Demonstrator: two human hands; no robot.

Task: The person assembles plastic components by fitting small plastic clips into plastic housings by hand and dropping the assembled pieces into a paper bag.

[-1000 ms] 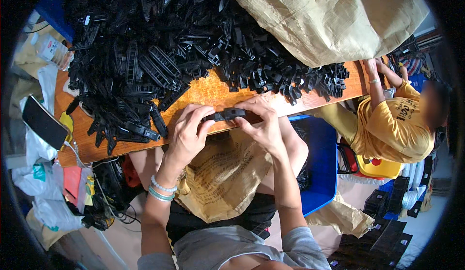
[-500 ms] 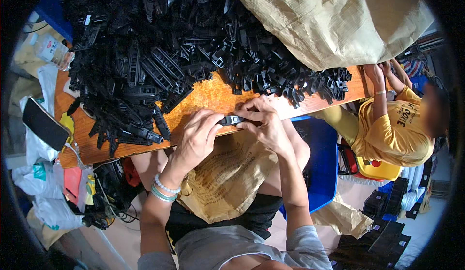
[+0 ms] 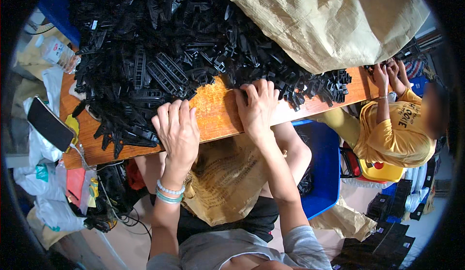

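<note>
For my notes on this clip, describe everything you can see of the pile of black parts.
The pile of black parts is a loose heap on the wooden table, reaching the picture's top edge. Its pieces look like plastic, some glossy: long, ladder-like ones left of centre, smaller blocky ones toward the right, lying at many angles. A beige sack overlaps its right side in view. The left hand and right hand are at its near edge; whether they touch it is unclear.
</note>
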